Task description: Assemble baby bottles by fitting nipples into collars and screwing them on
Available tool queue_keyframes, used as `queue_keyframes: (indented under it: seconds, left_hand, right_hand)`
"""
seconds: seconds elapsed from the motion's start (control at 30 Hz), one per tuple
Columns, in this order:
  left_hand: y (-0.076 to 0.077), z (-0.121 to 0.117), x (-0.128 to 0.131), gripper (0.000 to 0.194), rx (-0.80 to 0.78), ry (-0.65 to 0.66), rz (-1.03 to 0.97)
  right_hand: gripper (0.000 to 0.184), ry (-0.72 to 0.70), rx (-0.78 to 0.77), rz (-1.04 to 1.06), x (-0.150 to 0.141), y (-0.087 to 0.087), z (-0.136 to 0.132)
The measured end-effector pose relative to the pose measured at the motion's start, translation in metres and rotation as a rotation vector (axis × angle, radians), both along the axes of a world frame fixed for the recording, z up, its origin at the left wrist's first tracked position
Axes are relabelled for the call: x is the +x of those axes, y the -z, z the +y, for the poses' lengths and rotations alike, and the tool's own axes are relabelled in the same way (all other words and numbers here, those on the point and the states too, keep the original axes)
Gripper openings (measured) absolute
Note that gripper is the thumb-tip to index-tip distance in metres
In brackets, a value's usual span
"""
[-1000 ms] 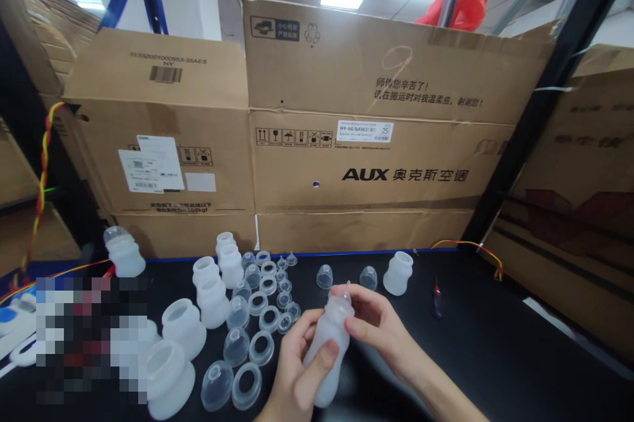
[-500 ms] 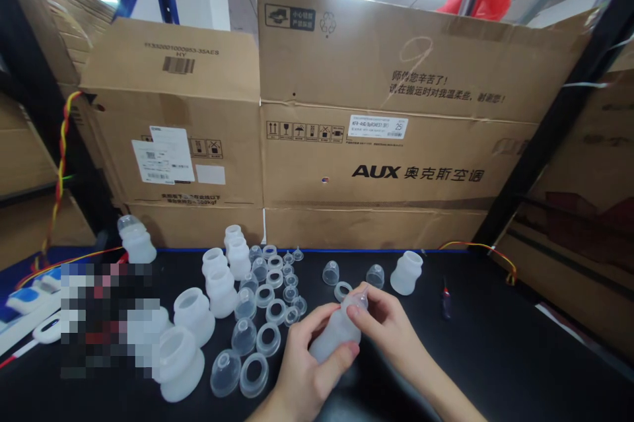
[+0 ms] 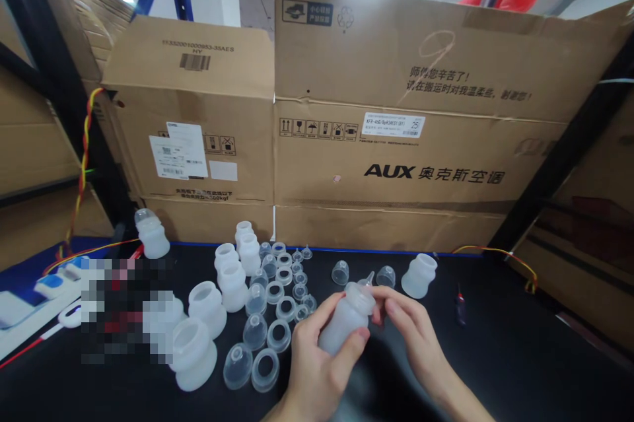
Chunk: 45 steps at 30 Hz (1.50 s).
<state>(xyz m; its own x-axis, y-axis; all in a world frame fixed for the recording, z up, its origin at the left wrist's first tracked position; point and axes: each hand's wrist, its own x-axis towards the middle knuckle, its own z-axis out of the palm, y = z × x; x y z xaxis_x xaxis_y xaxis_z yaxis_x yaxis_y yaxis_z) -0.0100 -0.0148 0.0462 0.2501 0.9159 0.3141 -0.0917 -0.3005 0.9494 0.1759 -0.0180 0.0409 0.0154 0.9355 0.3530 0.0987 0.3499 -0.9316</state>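
My left hand (image 3: 317, 356) is wrapped round a milky white baby bottle (image 3: 341, 326), tilted with its mouth up and to the right. A clear bottle nipple (image 3: 368, 279) shows at the far side of the bottle's mouth, its tip pointing up. The curled fingers of my right hand (image 3: 416, 333) are at the nipple's base, where the bottle partly hides their grip. Beyond the hands, two clear domed caps, a left cap (image 3: 340, 273) and a right cap (image 3: 386, 277), stand on the black table.
Open white bottles (image 3: 207, 310), domed caps (image 3: 238, 366), rings (image 3: 265, 370) and small nipples (image 3: 300, 290) fill the left side. One bottle (image 3: 419, 275) stands at the right, near a screwdriver (image 3: 460, 306). A capped bottle (image 3: 152, 234) is back left. Cardboard (image 3: 396, 144) walls the back.
My right thumb has come off the bottle's neck and the right hand has shifted to the right. The bottle's mouth is now more exposed. The view has moved slightly left.
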Motion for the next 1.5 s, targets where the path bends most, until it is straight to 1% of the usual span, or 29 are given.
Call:
queue_keyframes:
  seconds: [0.1, 0.13, 0.2, 0.3, 0.37, 0.43, 0.5, 0.57, 0.6, 0.67, 0.73, 0.8, 0.9, 1.0, 1.07, 1.13, 1.2, 1.27, 1.33, 1.37, 1.43, 1.5]
  left_hand:
    - [0.003, 0.001, -0.003, 0.040, 0.023, 0.092, 0.000]
    - [0.002, 0.001, -0.004, 0.039, 0.035, 0.131, -0.002]
    - [0.001, 0.001, -0.005, 0.037, 0.037, 0.175, -0.017]
    - [0.000, 0.001, -0.003, 0.035, -0.005, 0.154, -0.056]
    - [0.002, 0.000, 0.000, 0.037, -0.030, 0.095, -0.086]
    - [0.004, 0.000, 0.002, 0.040, -0.043, 0.035, -0.108]
    - [0.006, 0.000, 0.002, 0.043, -0.033, 0.010, -0.101]
    - [0.006, 0.000, 0.000, 0.042, 0.006, 0.043, -0.054]
    - [0.006, 0.000, -0.001, 0.040, 0.027, 0.068, -0.029]
    - [0.007, 0.000, -0.002, 0.038, 0.047, 0.107, -0.005]
    - [0.007, 0.001, -0.003, 0.038, 0.034, 0.112, -0.035]
    - [0.009, 0.001, -0.004, 0.040, 0.016, 0.110, -0.078]
    - [0.009, 0.002, -0.005, 0.042, -0.004, 0.151, -0.121]
    - [0.008, 0.003, -0.006, 0.046, -0.045, 0.194, -0.159]
    - [0.008, 0.004, -0.007, 0.050, -0.121, 0.260, -0.180]
    - [0.008, 0.007, -0.008, 0.054, -0.228, 0.373, -0.192]
    - [0.009, 0.010, -0.009, 0.058, -0.324, 0.468, -0.201]
    - [0.009, 0.011, -0.009, 0.058, -0.364, 0.499, -0.194]
    - [0.008, 0.011, -0.008, 0.055, -0.351, 0.489, -0.165]
    - [0.008, 0.011, -0.007, 0.052, -0.316, 0.473, -0.144]
    - [0.007, 0.009, -0.005, 0.044, -0.203, 0.417, -0.085]
    - [0.009, 0.007, -0.003, 0.034, -0.044, 0.304, 0.032]
  right_hand:
    - [0.026, -0.014, -0.006, -0.004, -0.001, -0.003, 0.001]
    - [0.028, -0.027, -0.004, -0.002, -0.002, -0.004, 0.001]
    - [0.038, -0.048, 0.013, -0.003, -0.004, -0.006, 0.001]
    - [0.051, -0.103, 0.005, -0.011, -0.006, -0.005, 0.002]
    - [0.052, -0.137, -0.040, 0.021, -0.006, -0.002, 0.001]
    - [0.046, -0.148, -0.094, 0.079, -0.006, -0.001, 0.001]
    - [0.037, -0.138, -0.123, 0.121, -0.007, -0.001, 0.001]
    - [0.033, -0.121, -0.103, 0.144, -0.009, -0.003, 0.002]
    - [0.034, -0.116, -0.081, 0.150, -0.010, -0.005, 0.001]
    - [0.044, -0.144, -0.059, 0.184, -0.013, -0.008, 0.000]
    - [0.054, -0.216, -0.091, 0.275, -0.014, -0.011, -0.002]
    - [0.058, -0.277, -0.137, 0.386, -0.014, -0.011, -0.003]
    - [0.061, -0.290, -0.169, 0.453, -0.012, -0.010, -0.003]
    - [0.068, -0.257, -0.174, 0.419, -0.009, -0.012, -0.003]
    - [0.072, -0.239, -0.162, 0.398, -0.009, -0.014, -0.004]
    - [0.076, -0.269, -0.163, 0.395, -0.008, -0.017, -0.006]
    - [0.077, -0.327, -0.177, 0.397, -0.007, -0.018, -0.006]
    - [0.073, -0.353, -0.187, 0.368, -0.005, -0.017, -0.005]
    - [0.065, -0.318, -0.169, 0.302, -0.003, -0.015, -0.003]
    - [0.061, -0.282, -0.152, 0.255, -0.003, -0.013, -0.002]
    - [0.052, -0.180, -0.111, 0.144, -0.003, -0.011, 0.002]
    - [0.040, -0.068, -0.065, 0.012, -0.004, -0.009, 0.005]
